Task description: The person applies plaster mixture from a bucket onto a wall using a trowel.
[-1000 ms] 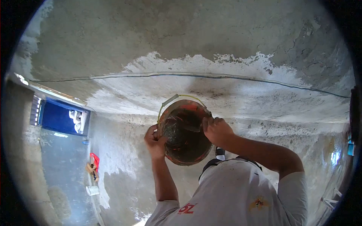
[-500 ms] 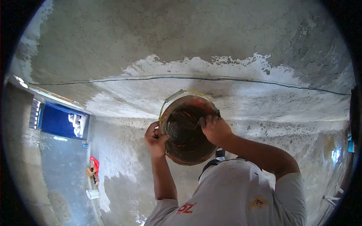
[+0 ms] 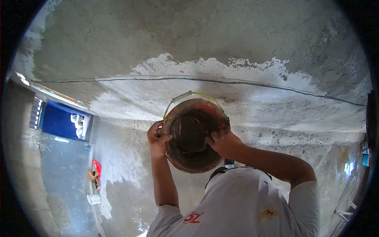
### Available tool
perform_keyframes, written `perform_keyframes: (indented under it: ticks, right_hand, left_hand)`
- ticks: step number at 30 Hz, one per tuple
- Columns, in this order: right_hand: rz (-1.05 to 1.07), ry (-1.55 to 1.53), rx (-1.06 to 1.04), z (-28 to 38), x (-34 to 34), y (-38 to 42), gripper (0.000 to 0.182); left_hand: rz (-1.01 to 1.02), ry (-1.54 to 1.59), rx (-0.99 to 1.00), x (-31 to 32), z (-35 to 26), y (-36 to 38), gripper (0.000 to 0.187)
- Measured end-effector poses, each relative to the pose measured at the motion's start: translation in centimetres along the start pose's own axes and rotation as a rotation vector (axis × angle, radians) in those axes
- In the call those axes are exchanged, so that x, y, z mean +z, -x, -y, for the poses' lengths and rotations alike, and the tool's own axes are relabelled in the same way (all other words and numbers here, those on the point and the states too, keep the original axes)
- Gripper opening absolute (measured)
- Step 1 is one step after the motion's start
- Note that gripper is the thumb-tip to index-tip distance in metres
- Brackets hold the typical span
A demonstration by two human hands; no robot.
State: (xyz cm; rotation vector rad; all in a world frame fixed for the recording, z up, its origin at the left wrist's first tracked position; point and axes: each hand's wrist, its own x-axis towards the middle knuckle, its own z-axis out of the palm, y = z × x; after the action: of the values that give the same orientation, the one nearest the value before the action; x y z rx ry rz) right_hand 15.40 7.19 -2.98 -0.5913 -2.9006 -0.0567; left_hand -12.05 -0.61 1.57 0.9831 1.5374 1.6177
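Note:
A mortar-stained bucket [image 3: 189,168], reddish inside where bare patches show, is held up before my chest with its mouth facing me. Its wire handle with a pale grip [image 3: 182,96] arches over the far side of the rim. My left hand [image 3: 158,139] is closed on the left rim, thumb towards the inside. At the right side, my right hand [image 3: 224,143] reaches over the rim with curled fingers inside the bucket. Whatever those fingers hold is lost against the dark interior. Wet-looking dark residue coats the bucket's inner wall.
A partly plastered wall [image 3: 189,35] stands in front, with a cable [image 3: 177,78] strung across it. On the left are a blue doorway [image 3: 59,122], a red bag [image 3: 97,168] and a white container [image 3: 94,199]. A pale metal frame [image 3: 345,211] stands at the lower right.
The bucket and my left hand have shifted slightly left. My right hand has moved a little lower inside the rim, and the bucket's inside shows more plainly.

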Motion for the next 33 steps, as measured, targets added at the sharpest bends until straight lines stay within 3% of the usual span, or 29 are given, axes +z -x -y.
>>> perform_keyframes:
  ticks: [2, 8, 10, 14, 16, 19, 26, 28, 33]
  right_hand:
    - [0.051, -0.025, -0.047, -0.4, -0.3, 0.0, 0.036]
    - [-0.142, -0.005, 0.101, -1.9, 0.2, -2.0, 0.038]
    - [-0.022, 0.046, -0.054, -1.3, 0.5, -0.8, 0.04]
    - [0.135, -0.064, -0.119, -1.8, -1.1, -0.1, 0.039]
    - [-0.034, 0.045, 0.032, -2.3, -1.4, -0.3, 0.036]
    - [-0.013, 0.013, 0.142, -0.7, 1.0, -1.1, 0.034]
    - [0.032, -0.085, 0.044, 1.5, -1.3, 0.2, 0.035]
    - [-0.039, -0.09, 0.227, 0.8, -0.6, -1.0, 0.037]
    - [0.026, -0.123, 0.12, 1.3, -0.6, 0.2, 0.038]
  left_hand:
    - [-0.004, -0.005, -0.033, -0.4, 0.1, 0.0, 0.052]
    - [0.015, 0.024, 0.001, 0.2, -1.3, 0.6, 0.053]
    - [0.016, -0.035, -0.022, -0.2, -1.7, 0.5, 0.054]
    - [0.008, -0.043, -0.05, -1.2, -1.2, 0.7, 0.05]
    - [0.021, -0.066, -0.01, -1.4, -0.9, 1.0, 0.051]
    - [0.007, -0.114, 0.016, -0.6, -1.5, 1.5, 0.054]
    - [0.017, -0.153, 0.037, -2.1, -1.0, 1.7, 0.053]
    - [0.021, -0.116, 0.048, -1.9, -1.5, 1.8, 0.052]
    - [0.015, -0.08, 0.051, -1.7, -2.9, 1.0, 0.053]
